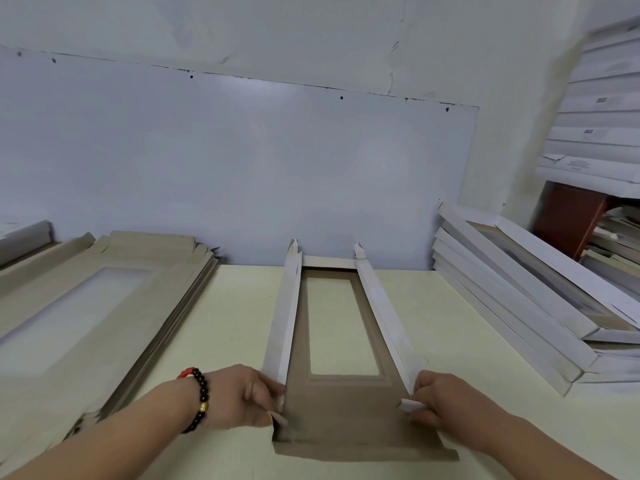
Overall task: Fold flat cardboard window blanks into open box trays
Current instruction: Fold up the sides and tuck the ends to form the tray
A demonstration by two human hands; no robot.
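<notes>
At the desk (pixel 235 323), we fold a window blank (pixel 343 414) lying flat between our hands, long side walls already raised: our left hand (pixel 242 396) pinches the left wall's (pixel 284 313) near corner tab, our right hand (pixel 440 400) the right wall's (pixel 381 313). Next, we judge, tucking tabs and lifting the near flap

Matt brown cardboard blank (pixel 349 414), white outer faces, smooth pale tabletop (pixel 235 327)
</notes>
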